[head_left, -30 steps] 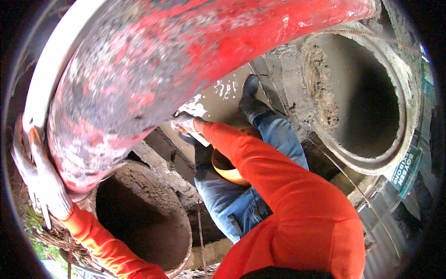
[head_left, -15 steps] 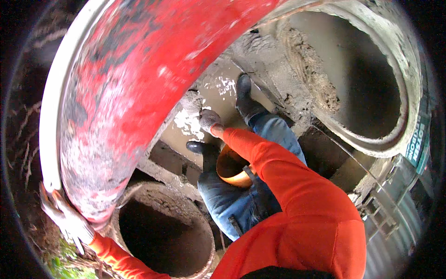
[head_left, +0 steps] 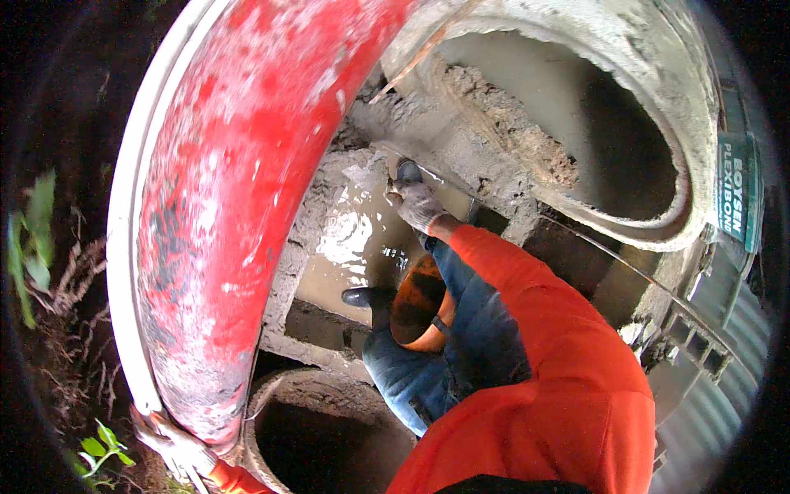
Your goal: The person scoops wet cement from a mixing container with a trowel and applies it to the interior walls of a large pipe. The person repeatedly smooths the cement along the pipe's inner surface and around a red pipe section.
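My gloved left hand is at the lower left, its fingers curled over the white rim of a large red curved shell with dark scuffs. My right hand, in a muddy grey glove, hangs over a puddle of murky water beside my dark boot. Its fingers are bent in, and I cannot make out what they hold, if anything. An orange bucket-like vessel, dark inside, sits between my legs.
At the upper right, a wide pale basin holds murky water and wet mortar. A round muddy container stands at lower left. A thin rod, a teal label and corrugated sheeting lie right; plants at left.
My right hand has moved right and slightly up over the puddle, close to the boot. The red shell and my left hand now appear farther right and the hand lower, as the whole view has shifted.
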{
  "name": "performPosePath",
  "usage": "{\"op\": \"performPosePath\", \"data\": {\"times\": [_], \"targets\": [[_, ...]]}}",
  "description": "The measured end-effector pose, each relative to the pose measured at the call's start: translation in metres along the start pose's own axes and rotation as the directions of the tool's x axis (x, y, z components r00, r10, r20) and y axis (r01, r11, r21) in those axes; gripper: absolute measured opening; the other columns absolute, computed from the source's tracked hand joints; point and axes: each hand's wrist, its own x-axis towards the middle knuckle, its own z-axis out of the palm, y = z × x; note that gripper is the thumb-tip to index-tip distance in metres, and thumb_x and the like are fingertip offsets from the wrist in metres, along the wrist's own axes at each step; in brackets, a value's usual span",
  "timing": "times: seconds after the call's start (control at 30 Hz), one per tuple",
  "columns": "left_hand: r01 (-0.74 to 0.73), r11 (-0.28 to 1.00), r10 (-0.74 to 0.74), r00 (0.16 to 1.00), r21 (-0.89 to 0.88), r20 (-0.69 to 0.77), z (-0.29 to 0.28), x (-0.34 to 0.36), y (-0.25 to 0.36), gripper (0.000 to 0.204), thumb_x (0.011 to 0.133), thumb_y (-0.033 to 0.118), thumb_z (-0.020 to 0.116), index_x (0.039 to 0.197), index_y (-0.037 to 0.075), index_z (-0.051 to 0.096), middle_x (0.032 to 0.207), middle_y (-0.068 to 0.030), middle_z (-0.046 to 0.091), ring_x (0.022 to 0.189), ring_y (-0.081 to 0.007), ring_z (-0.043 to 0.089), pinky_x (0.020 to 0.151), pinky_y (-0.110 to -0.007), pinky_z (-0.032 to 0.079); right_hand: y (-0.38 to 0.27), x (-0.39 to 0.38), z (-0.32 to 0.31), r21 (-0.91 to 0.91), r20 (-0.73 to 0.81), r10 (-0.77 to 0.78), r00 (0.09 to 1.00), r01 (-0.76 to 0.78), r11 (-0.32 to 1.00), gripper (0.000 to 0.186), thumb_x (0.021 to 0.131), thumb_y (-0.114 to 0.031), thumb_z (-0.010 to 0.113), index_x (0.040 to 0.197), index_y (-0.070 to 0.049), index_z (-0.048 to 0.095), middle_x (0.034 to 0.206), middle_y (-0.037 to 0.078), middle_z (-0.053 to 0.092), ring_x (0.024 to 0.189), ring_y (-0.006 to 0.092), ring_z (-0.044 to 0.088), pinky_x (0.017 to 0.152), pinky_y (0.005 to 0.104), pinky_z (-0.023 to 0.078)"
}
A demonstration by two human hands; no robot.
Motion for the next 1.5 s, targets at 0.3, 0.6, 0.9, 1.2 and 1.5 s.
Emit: {"op": "performPosePath", "data": {"times": [0.3, 0.6, 0.9, 1.2, 1.5], "targets": [[-0.018, 1.000, 0.018, 1.000, 0.005, 0.015, 0.001, 0.000, -0.020, 0.064, 0.109, 0.048, 0.049, 0.150, 0.000, 0.051, 0.148, -0.0271, 0.050, 0.135, -0.0406, 0.051, 0.115, -0.053, 0.040, -0.003, -0.049, -0.157, -0.118, -0.066, -0.243, 0.968, 0.235, 0.965, 0.037, 0.099, -0.034, 0.065, 0.129, -0.011, 0.067, 0.108, 0.019, 0.072, 0.091, 0.0379, 0.072, 0.083, 0.0480, 0.058], [-0.017, 1.000, 0.017, 1.000, 0.012, 0.017, -0.003, 0.002, -0.011, 0.065, 0.110, 0.048, 0.045, 0.148, -0.004, 0.050, 0.147, -0.0269, 0.050, 0.135, -0.0405, 0.051, 0.114, -0.052, 0.042, -0.008, 0.000, -0.184, 0.208, 0.536, -0.213, 0.817, 0.117, 0.971, 0.036, 0.100, -0.043, 0.064, 0.114, -0.011, 0.071, 0.093, 0.013, 0.074, 0.082, 0.0285, 0.072, 0.079, 0.0412, 0.058], [-0.061, 0.997, 0.061, 0.998, -0.054, -0.008, 0.022, 0.006, -0.009, 0.064, 0.110, 0.049, 0.045, 0.147, -0.003, 0.052, 0.142, -0.0272, 0.054, 0.132, -0.0417, 0.053, 0.113, -0.052, 0.042, 0.051, 0.036, -0.083, 0.475, 0.792, 0.082, 0.605, -0.695, 0.540, 0.035, 0.102, -0.055, 0.063, 0.110, -0.021, 0.067, 0.073, -0.011, 0.049, 0.055, 0.0031, 0.040, 0.045, 0.0232, 0.030], [-0.085, 0.990, 0.095, 0.992, 0.117, -0.081, -0.005, -0.007, -0.035, 0.052, 0.107, 0.035, 0.057, 0.138, -0.006, 0.056, 0.139, -0.0311, 0.057, 0.126, -0.0454, 0.057, 0.111, -0.057, 0.045, -0.139, -0.089, -0.262, 0.122, 0.729, 0.084, 0.680, -0.249, 0.961, 0.068, 0.097, -0.070, 0.052, 0.092, -0.005, 0.071, 0.081, 0.015, 0.073, 0.074, 0.0224, 0.073, 0.067, 0.0418, 0.058], [-0.190, 0.975, 0.207, 0.966, 0.114, -0.158, -0.031, -0.009, 0.027, 0.037, 0.102, 0.031, 0.065, 0.123, 0.001, 0.068, 0.111, -0.0236, 0.068, 0.098, -0.0434, 0.065, 0.087, -0.052, 0.055, -0.122, -0.174, -0.333, 0.563, 0.532, 0.253, 0.808, -0.561, 0.607, 0.025, 0.104, -0.031, 0.055, 0.094, -0.009, 0.063, 0.071, 0.006, 0.063, 0.052, 0.0214, 0.060, 0.044, 0.0377, 0.048]]}}
